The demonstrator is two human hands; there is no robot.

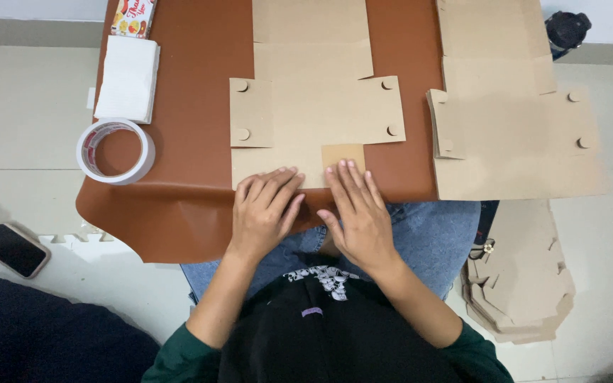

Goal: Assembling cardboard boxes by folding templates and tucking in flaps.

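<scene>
— Starting at the left, what was seen?

— A dark phone (pixel 14 250) was laid on the floor. A roll of tape (pixel 116 150) was set on the left edge of the brown mat (pixel 186 106), just below a white stack of paper (pixel 128 78).

— And where was the box card?

— The flat cardboard sheet (pixel 317 106) was spread in the middle of the mat, and its near edge was brought close to the person's lap. The left hand (pixel 264 209) was laid flat on that near edge, and the right hand (pixel 357 213) was pressed flat just beside it. Nothing was gripped; the fingers of both were stretched out, and the card was only held down.

— How would the card be felt?

— It was thought to be light and stiff, but easy to bend along its fold lines. It could best be lifted by its long outer edges, not by the small side flaps, which could be creased.

— Was room left for moving?

— Bare mat was left on both sides of the sheet. A second cardboard sheet (pixel 512 106) was spread at the right, hanging over the mat's edge. A pile of cardboard pieces (pixel 523 276) was stacked on the floor at the right.
</scene>
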